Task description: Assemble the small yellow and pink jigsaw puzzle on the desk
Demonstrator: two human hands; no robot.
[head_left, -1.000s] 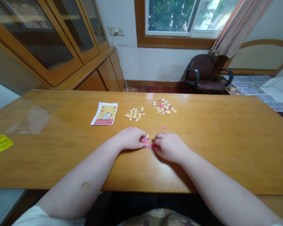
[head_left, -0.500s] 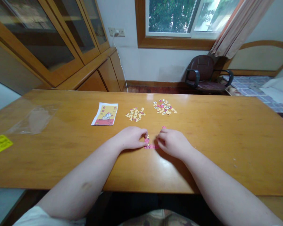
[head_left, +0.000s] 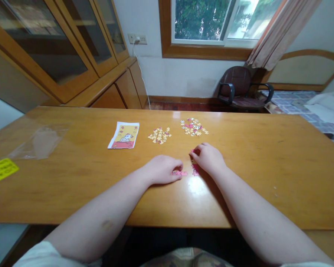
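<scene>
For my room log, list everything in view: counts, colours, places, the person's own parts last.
Table: one, brown, across the middle
Left puzzle pile: one, mostly yellow, far middle
Right puzzle pile: one, yellow-pink, beside it
Puzzle strip: one, pink, table centre
Puzzle cluster: one, pink-yellow, right of strip
Picture card: one, yellow-pink, left of piles
Plastic bag: one, clear, table's left
Label: one, yellow, left edge
Cabinet: one, brown, back left
Window: one, brown-framed, back wall
Cord: one, white, back wall
Curtain: one, pink, window's right
Chair: one, maroon, below window
Bed: one, blue-checked, back right
Left hand: one, bare, at strip
Right hand: one, bare, at cluster
Forearms: two, bare, near side
</scene>
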